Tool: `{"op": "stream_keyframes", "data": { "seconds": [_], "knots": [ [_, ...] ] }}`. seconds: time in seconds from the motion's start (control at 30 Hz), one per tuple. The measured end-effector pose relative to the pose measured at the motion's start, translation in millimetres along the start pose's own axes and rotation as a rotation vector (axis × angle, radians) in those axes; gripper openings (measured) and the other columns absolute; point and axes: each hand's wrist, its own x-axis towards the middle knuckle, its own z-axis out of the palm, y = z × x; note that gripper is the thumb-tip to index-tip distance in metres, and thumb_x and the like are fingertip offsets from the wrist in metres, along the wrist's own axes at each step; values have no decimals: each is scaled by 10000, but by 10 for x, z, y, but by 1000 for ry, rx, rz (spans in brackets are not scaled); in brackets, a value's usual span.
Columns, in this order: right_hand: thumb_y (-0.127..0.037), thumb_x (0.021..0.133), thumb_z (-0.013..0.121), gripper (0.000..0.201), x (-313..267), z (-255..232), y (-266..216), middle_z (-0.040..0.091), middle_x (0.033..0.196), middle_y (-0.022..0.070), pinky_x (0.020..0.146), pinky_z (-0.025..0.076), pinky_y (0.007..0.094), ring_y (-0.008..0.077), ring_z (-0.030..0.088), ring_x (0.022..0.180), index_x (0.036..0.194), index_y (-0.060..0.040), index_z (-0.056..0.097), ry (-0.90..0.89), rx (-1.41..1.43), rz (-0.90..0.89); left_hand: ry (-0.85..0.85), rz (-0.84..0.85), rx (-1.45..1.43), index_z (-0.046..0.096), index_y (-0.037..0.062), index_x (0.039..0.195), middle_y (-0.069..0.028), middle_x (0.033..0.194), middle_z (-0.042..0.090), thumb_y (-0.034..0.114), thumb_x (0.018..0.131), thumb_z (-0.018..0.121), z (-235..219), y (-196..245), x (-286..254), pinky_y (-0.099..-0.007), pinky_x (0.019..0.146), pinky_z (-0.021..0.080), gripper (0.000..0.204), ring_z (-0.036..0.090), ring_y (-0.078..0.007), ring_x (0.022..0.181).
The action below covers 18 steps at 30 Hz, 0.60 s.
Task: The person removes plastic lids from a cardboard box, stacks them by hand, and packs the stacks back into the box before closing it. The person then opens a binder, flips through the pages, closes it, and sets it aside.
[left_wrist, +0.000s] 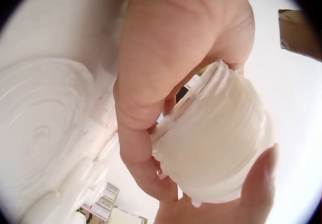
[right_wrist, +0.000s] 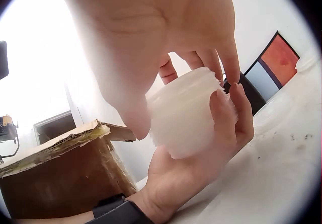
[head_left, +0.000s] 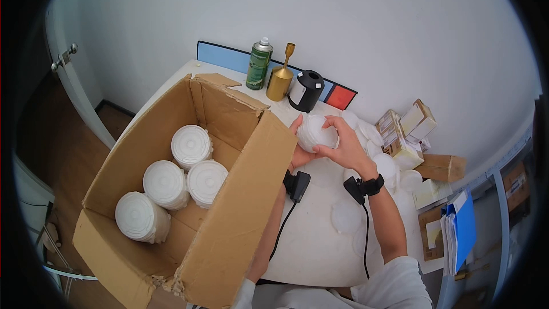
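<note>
A short stack of white plastic lids [head_left: 315, 131] is held between both hands above the table, beside the cardboard box. My left hand [head_left: 301, 157] cups it from the left and below, its fingers curled round the side in the right wrist view. Over the other side curves my right hand [head_left: 353, 151], thumb at the near edge and fingertips at the far rim. In the left wrist view the stacked rims [left_wrist: 221, 133] show as close ridges. Loose white lids [head_left: 346, 216] lie on the table to the right of the hands.
The open cardboard box [head_left: 231, 217] stands at the left with several lid stacks [head_left: 164, 184] inside. Along the wall are a green spray can [head_left: 259, 64], a gold candle holder [head_left: 280, 82] and a black-and-white holder [head_left: 307, 91]. Small boxes [head_left: 394, 137] and a blue folder [head_left: 462, 232] are at right.
</note>
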Motion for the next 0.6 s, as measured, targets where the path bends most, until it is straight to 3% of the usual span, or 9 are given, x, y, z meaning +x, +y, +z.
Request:
{"op": "stream_keyframes", "data": {
  "seconds": [0.03,0.17,0.23,0.27,0.37,0.43,0.47,0.53,0.6],
  "knots": [
    [-307,750,897,630,25,-19,43,586,1281,194,1017,490,424,352,580,1214,1196,-50,535,-11,92,111,25,-41,45,520,152,1496,-139,1496,560,646,1028,448,118,12,-75,-604,1156,402,684,537,-343,1373],
    [-282,728,902,669,36,23,121,564,1282,195,997,496,427,354,586,1181,1222,-54,515,80,207,90,-19,-41,59,521,139,1492,-137,1493,565,654,1038,423,57,4,-15,-594,1141,426,694,549,-348,1361],
    [-264,720,903,682,1,36,73,559,1251,175,976,503,414,331,602,1126,1227,-61,495,-51,-57,-75,-19,5,-5,496,135,1515,-136,1511,548,676,1034,410,-136,-19,155,-612,1125,437,729,541,-359,1367],
    [-264,720,903,682,-20,44,100,559,1251,175,976,503,414,331,602,1126,1227,-61,495,-50,-57,-69,-18,0,-6,496,135,1515,-136,1511,548,676,1034,410,-213,-33,201,-612,1125,437,729,541,-359,1367],
    [-257,716,904,670,13,107,140,557,1188,165,970,504,405,320,603,1095,1198,-61,482,-1,-53,-32,-45,-42,0,477,145,1536,-130,1543,515,716,1019,408,-216,14,161,-622,1117,440,774,518,-359,1390],
    [-262,713,905,656,10,105,90,542,1171,162,966,501,401,315,593,1082,1167,-62,475,71,72,149,-23,-45,114,474,147,1542,-125,1540,518,746,1007,406,-31,3,17,-599,1115,451,806,527,-350,1380],
    [-262,713,905,656,0,141,167,542,1171,162,966,501,401,315,593,1082,1167,-62,475,71,72,149,-23,-45,114,474,147,1542,-125,1540,518,746,1007,406,2,2,-1,-599,1115,451,806,527,-350,1380],
    [-264,714,905,649,14,224,274,534,1150,159,958,502,400,320,592,1052,1152,-62,471,148,339,179,-19,-62,93,478,147,1539,-116,1538,521,765,999,402,9,8,-9,-585,1106,462,824,531,-344,1375],
    [-267,715,907,660,2,176,224,531,1159,158,964,500,404,317,584,1070,1163,-59,470,122,274,171,-21,-33,114,481,146,1535,-113,1536,523,765,995,410,-5,4,13,-584,1104,462,824,532,-344,1374]
  ]
}}
